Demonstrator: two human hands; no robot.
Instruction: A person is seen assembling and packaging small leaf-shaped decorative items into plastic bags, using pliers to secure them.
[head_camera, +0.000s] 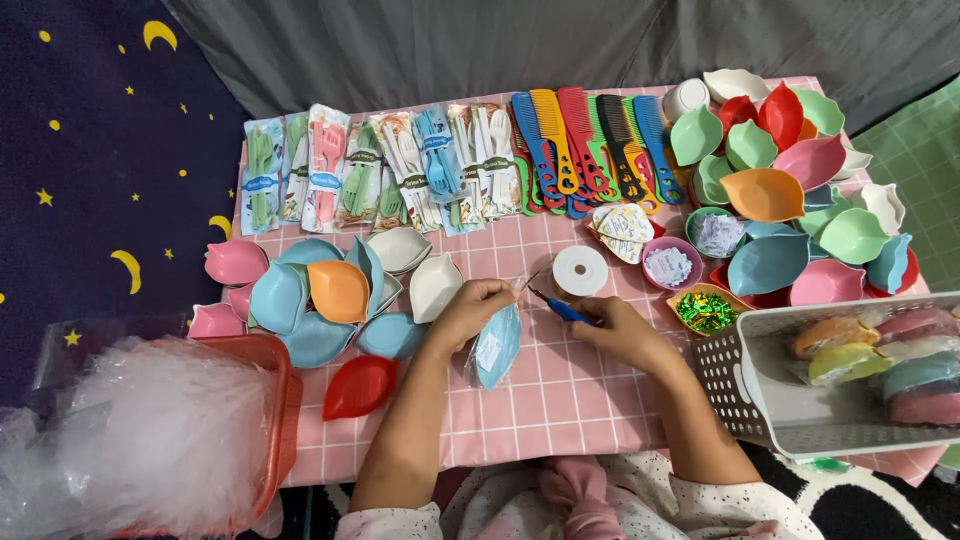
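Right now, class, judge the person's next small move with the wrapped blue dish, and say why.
Probably snip the ribbon: the left hand pinches the wrapped blue dish at its gathered top, while the right hand brings blue-handled scissors toward it, beside the white ribbon roll.

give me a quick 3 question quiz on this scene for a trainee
1. True or false: the left hand holds a blue leaf-shaped dish wrapped in clear plastic.
2. The right hand holds: A) a comb B) blue-handled scissors C) a fork
3. What round white thing lies on the checked cloth just beyond the hands?

Key: 1 true; 2 B; 3 a roll of white ribbon or tape
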